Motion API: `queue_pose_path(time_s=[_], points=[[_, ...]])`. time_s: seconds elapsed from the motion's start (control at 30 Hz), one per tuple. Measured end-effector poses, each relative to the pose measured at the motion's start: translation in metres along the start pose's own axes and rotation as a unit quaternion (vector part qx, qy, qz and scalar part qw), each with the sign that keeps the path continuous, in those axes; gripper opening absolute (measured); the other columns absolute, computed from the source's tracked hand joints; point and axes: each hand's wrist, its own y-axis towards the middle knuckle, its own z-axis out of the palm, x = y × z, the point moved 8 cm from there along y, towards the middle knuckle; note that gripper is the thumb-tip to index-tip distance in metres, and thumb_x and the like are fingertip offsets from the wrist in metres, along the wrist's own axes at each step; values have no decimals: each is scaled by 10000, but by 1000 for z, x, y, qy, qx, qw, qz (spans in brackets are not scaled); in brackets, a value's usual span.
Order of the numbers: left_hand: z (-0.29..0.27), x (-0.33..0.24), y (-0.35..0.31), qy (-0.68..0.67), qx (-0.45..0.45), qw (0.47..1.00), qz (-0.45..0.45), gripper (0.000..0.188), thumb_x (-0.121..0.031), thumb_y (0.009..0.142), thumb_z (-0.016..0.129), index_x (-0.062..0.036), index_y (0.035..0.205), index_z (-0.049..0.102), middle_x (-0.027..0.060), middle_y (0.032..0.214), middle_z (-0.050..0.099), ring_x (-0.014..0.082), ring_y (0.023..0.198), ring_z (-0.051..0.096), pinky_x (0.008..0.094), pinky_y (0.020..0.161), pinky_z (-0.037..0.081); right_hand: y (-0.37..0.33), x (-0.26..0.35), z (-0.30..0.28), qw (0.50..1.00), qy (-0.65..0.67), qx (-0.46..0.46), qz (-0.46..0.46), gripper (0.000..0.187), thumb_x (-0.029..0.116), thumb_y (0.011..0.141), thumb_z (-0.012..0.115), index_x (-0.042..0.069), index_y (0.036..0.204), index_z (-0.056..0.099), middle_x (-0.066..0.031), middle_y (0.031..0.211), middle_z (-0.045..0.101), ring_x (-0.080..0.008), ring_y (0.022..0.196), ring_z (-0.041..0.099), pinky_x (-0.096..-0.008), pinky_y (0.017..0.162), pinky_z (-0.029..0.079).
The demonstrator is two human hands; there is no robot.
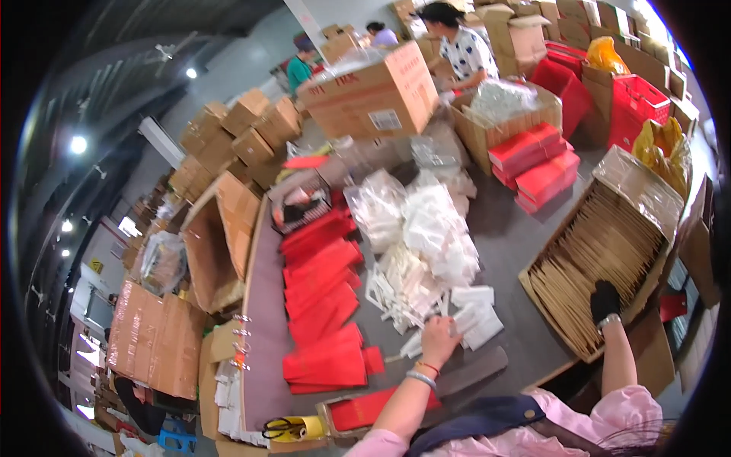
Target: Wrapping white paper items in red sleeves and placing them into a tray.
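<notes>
My left hand is bare, with a bangle and a red cord at the wrist. Its fingers are curled at the near edge of a heap of small white packets; what they pinch is too small to make out. Flat white packets lie just right of it. My right hand, in a black glove, rests on tightly packed brown folded cardboard pieces inside an open carton. The dark glove hides how its fingers are set. Left of the heap, red flat sleeves lie in overlapping stacks on the grey table.
Yellow-holdered scissors sit at the near left edge beside a red piece in a tray. Red boxes are stacked at the back right. A big carton stands at the far end, with several people beyond.
</notes>
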Motion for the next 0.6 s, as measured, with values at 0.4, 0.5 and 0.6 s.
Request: queue_pose_path(time_s=[0.4, 0.5, 0.6], points=[[-4, -3, 2, -125, -5, 992, -29, 493, -139, 667, 790, -75, 1100, 562, 143, 961, 590, 349, 907, 582, 423, 796, 481, -48, 146, -47, 852, 515, -21, -94, 109, 39, 935, 506, 7, 970, 604, -86, 853, 596, -185, 778, 564, -275, 738, 453], [-4, 2, -4, -138, -4, 989, -53, 406, -119, 718, 763, -53, 1076, 584, 148, 925, 641, 330, 853, 628, 396, 750, 506, -88, 208, -23, 870, 484, 61, -74, 120, 80, 945, 518, 32, 1000, 612, -71, 831, 595, -176, 754, 565, -282, 720, 456], [-10, -13, -12, -208, 16, 974, -87, 317, -98, 756, 740, -34, 1038, 609, 138, 876, 671, 273, 775, 656, 341, 697, 516, -108, 200, 27, 874, 463, 142, -32, 134, 109, 950, 524, 39, 1020, 614, -88, 850, 606, -204, 761, 583, -291, 723, 462]])
